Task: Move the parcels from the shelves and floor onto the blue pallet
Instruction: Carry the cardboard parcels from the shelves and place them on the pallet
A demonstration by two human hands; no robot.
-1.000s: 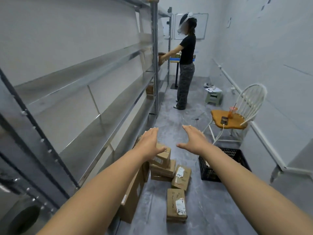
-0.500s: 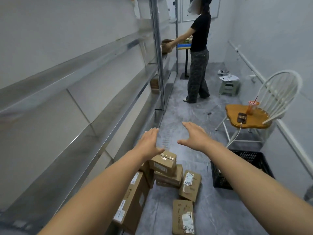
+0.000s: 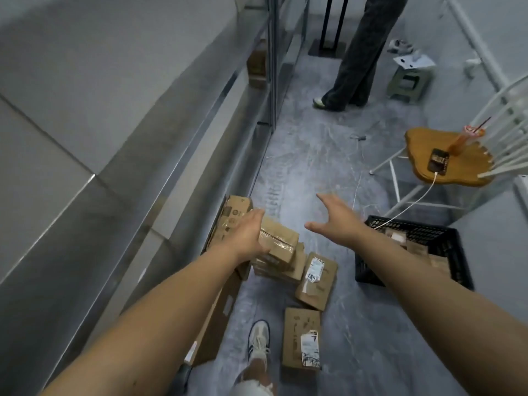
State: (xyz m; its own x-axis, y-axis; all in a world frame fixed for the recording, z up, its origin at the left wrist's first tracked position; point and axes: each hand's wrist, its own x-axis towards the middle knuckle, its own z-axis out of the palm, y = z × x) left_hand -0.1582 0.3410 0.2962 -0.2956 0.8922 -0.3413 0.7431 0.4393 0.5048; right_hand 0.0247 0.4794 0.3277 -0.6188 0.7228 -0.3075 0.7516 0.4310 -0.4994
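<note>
Cardboard fills more of your view than a second ago: you have leaned in and down over the stack. Your left hand [image 3: 248,238], fingers straight, lies at the top parcel [image 3: 281,238]; contact is uncertain. Your right hand [image 3: 334,221] hangs spread in the air, holding nothing. The lift, I judge, is not yet begun, and the blue pallet is out of view. Two loose parcels [image 3: 315,277] lie by your shoe [image 3: 258,341]. The black crate [image 3: 371,270], chair [image 3: 448,161] and another person [image 3: 357,52] narrow the aisle.
</note>
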